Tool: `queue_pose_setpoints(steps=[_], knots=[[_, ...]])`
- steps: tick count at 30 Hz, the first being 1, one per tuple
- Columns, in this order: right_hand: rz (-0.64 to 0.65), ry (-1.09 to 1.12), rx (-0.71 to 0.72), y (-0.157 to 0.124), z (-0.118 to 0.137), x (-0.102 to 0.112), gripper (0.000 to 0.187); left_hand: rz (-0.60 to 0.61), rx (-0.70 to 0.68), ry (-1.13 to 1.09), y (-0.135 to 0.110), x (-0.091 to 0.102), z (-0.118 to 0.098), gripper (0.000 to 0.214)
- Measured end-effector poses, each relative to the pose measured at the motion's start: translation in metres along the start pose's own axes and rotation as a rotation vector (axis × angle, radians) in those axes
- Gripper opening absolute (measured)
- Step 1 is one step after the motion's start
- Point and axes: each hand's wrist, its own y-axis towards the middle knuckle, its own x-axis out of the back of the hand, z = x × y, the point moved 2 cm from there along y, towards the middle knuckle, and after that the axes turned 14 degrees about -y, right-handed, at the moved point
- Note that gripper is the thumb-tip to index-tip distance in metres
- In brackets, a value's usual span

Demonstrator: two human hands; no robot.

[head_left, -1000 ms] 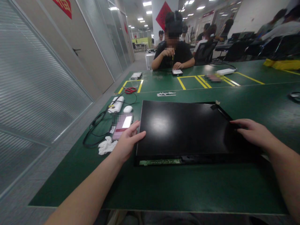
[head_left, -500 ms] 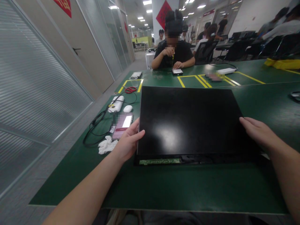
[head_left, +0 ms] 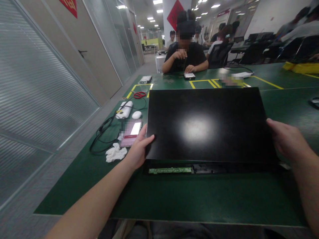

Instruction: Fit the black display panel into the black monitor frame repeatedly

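A large glossy black display panel (head_left: pixel 209 124) is tilted up off the green table (head_left: pixel 189 196), its far edge raised. My left hand (head_left: pixel 139 149) grips its left edge, thumb on the front face. My right hand (head_left: pixel 286 139) clasps the right edge, fingers behind the panel. Under the panel's near edge a narrow green circuit strip (head_left: pixel 170 170) and dark frame parts show on the table.
Left of the panel lie a phone (head_left: pixel 131 132) with a lit screen, a white cloth (head_left: pixel 115 153), a black cable loop (head_left: pixel 102 136), white devices (head_left: pixel 124 109) and red scissors (head_left: pixel 139 95). A person in black (head_left: pixel 185 54) sits opposite, working on a small device (head_left: pixel 189 75).
The panel lay almost flat on the table a second ago; both hands have lifted it, its far edge swinging up towards me. My right hand slid outward along the right edge.
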Motion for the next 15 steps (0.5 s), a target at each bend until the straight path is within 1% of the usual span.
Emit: queue_pose_setpoints(steps=[1, 2, 4, 5, 7, 9, 11, 12, 13, 15], knots=[[0.032, 0.115, -0.063, -0.004, 0.004, 0.001, 0.053, -0.004, 0.001, 0.003, 0.001, 0.001, -0.001, 0.078], [0.047, 0.166, -0.110, -0.010, 0.010, 0.003, 0.054, -0.006, 0.004, 0.006, 0.001, 0.002, -0.002, 0.076], [0.091, 0.186, -0.222, -0.025, 0.023, 0.007, 0.062, -0.007, 0.025, 0.010, 0.003, 0.004, -0.002, 0.071], [0.149, 0.231, -0.253, -0.033, 0.030, 0.008, 0.066, -0.008, 0.041, 0.009, 0.004, 0.005, -0.002, 0.068], [0.254, 0.285, -0.201, -0.046, 0.040, 0.011, 0.071, -0.007, 0.072, 0.004, 0.005, 0.007, -0.002, 0.063], [0.266, 0.260, -0.129, -0.049, 0.041, 0.013, 0.077, 0.004, 0.084, -0.004, 0.005, 0.007, -0.001, 0.061], [0.201, 0.146, -0.047, -0.042, 0.033, 0.018, 0.080, 0.012, 0.077, -0.011, 0.005, 0.007, -0.001, 0.060], [0.149, 0.058, -0.007, -0.035, 0.027, 0.021, 0.080, 0.013, 0.071, -0.016, 0.004, 0.006, -0.001, 0.059], [0.070, -0.029, 0.037, -0.027, 0.021, 0.025, 0.079, 0.011, 0.067, -0.022, 0.004, 0.006, -0.001, 0.059], [0.029, -0.160, 0.118, -0.012, 0.009, 0.031, 0.077, 0.000, 0.078, -0.040, 0.004, 0.005, -0.002, 0.058]])
